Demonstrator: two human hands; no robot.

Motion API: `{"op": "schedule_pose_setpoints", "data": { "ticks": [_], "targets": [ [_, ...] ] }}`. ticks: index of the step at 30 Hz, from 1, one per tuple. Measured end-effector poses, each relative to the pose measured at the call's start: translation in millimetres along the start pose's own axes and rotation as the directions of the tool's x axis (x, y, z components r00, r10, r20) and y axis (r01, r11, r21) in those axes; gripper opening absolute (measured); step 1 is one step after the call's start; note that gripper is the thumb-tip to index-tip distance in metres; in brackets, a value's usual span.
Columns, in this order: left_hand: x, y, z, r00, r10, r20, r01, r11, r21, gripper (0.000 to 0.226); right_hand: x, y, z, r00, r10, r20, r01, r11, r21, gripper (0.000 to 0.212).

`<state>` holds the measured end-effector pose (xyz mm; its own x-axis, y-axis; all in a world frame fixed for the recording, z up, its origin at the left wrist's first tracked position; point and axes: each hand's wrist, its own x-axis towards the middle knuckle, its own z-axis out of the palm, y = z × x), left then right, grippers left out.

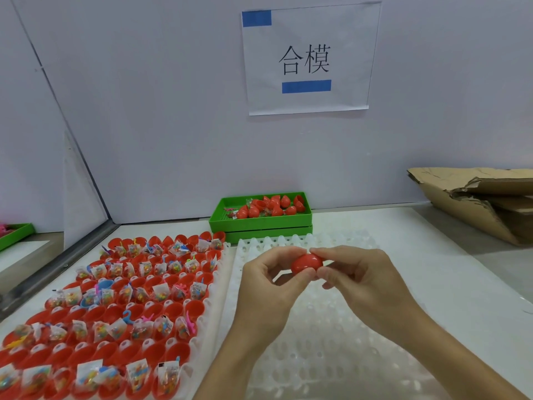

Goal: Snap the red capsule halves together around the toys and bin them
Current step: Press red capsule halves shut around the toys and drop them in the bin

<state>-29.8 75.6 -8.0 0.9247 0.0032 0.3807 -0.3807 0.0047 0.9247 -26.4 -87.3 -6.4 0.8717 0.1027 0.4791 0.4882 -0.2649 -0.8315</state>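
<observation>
Both hands hold one red capsule (306, 264) above the white tray (331, 327). My left hand (269, 280) pinches its left side with thumb and fingers. My right hand (357, 272) pinches its right side. The capsule looks closed, with no toy showing. To the left, a white holder tray (222, 290) carries several rows of open red capsule halves (173, 310), many with small bagged toys (99, 269) in them. A green bin (261, 225) at the back holds several closed red capsules (277, 207).
A torn cardboard box (478, 197) lies at the back right. A second green tray (14, 233) shows at the far left beyond a metal divider (57, 267). A paper sign (307, 59) hangs on the wall behind.
</observation>
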Motion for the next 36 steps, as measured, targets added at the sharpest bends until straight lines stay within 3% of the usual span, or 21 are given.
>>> {"op": "schedule_pose_setpoints", "data": {
  "ticks": [4, 6, 10, 12, 14, 17, 19, 26, 29, 32, 36],
  "targets": [
    [-1.9, -2.7, 2.7, 0.997, 0.053, -0.050, -0.050, 0.997, 0.065, 0.037, -2.8, -5.3, 2.2, 0.995, 0.084, 0.049, -0.086, 0.995, 0.043, 0.031],
    [-3.3, -6.6, 3.5, 0.990, 0.133, -0.054, -0.121, 0.976, 0.180, 0.048, -5.0, -9.0, 8.1, 0.995, 0.093, 0.030, -0.094, 0.995, 0.033, 0.027],
    [-8.7, -16.3, 10.9, 0.939, 0.343, 0.027, -0.309, 0.806, 0.504, 0.055, -10.4, -10.2, 23.2, 0.993, 0.112, -0.046, -0.114, 0.993, -0.030, 0.010],
    [-9.7, -20.1, 14.2, 0.902, 0.422, 0.089, -0.391, 0.711, 0.584, 0.051, -12.0, -7.7, 26.0, 0.990, 0.115, -0.079, -0.117, 0.993, -0.015, 0.014],
    [-9.1, -20.9, 15.3, 0.908, 0.409, 0.093, -0.387, 0.732, 0.561, 0.048, -10.4, -5.1, 24.3, 0.984, 0.156, -0.091, -0.155, 0.988, 0.022, 0.023],
    [-8.2, -16.9, 15.1, 0.971, 0.235, 0.044, -0.234, 0.893, 0.385, 0.054, -7.3, -1.4, 20.1, 0.962, 0.258, -0.092, -0.240, 0.955, 0.175, 0.025],
    [-7.8, -15.4, 14.4, 0.987, 0.155, 0.046, -0.162, 0.945, 0.285, 0.056, -6.2, 0.1, 17.8, 0.961, 0.274, -0.044, -0.258, 0.939, 0.229, 0.025],
    [-6.9, -13.5, 11.8, 0.985, 0.171, -0.005, -0.163, 0.952, 0.259, 0.048, -5.1, 3.0, 16.0, 0.975, 0.218, 0.036, -0.215, 0.895, 0.391, 0.038],
    [-6.7, -11.0, 11.5, 0.986, 0.164, 0.030, -0.166, 0.955, 0.244, 0.047, -3.0, 2.9, 13.8, 0.959, 0.258, 0.114, -0.276, 0.776, 0.568, 0.019],
    [-7.4, -7.7, 12.4, 0.988, 0.144, 0.058, -0.153, 0.968, 0.201, 0.037, -1.1, 2.9, 9.3, 0.920, 0.303, 0.248, -0.387, 0.612, 0.689, 0.040],
    [-7.2, -7.2, 12.1, 0.989, 0.137, 0.050, -0.145, 0.968, 0.206, 0.024, -0.7, -0.6, 8.9, 0.857, 0.337, 0.389, -0.514, 0.510, 0.690, 0.056]
  ]
}}
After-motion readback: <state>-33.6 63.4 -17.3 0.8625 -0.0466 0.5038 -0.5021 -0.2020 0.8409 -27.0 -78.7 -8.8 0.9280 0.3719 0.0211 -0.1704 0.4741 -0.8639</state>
